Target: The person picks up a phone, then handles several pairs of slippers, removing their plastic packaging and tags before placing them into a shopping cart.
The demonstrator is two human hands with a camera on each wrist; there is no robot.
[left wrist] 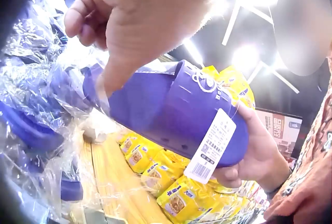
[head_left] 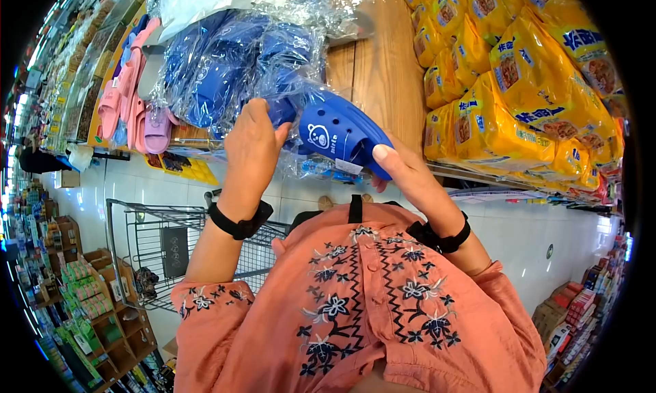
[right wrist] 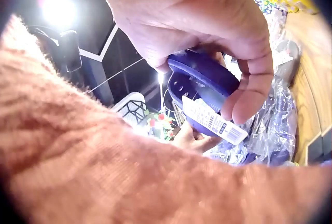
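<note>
A blue slipper [head_left: 339, 128] with a white bear logo is held up between both hands in front of a shelf. My left hand [head_left: 251, 141] grips its heel end, where crinkled clear plastic wrap [head_left: 225, 58] still lies around it. My right hand [head_left: 402, 169] cups the toe end, thumb curled over the edge. In the left wrist view the left hand [left wrist: 98, 52] pinches the slipper [left wrist: 171, 110], and a white barcode tag [left wrist: 212, 146] hangs from it. The right wrist view shows the right hand [right wrist: 218, 58] wrapped round the slipper [right wrist: 207, 81] above the tag [right wrist: 215, 121].
More blue slippers in plastic lie on the wooden shelf [head_left: 383, 65]. Pink slippers [head_left: 140, 102] hang to the left, and yellow snack packs [head_left: 519, 85] are stacked to the right. A wire shopping cart [head_left: 157, 242] stands on the white tiled floor at my left.
</note>
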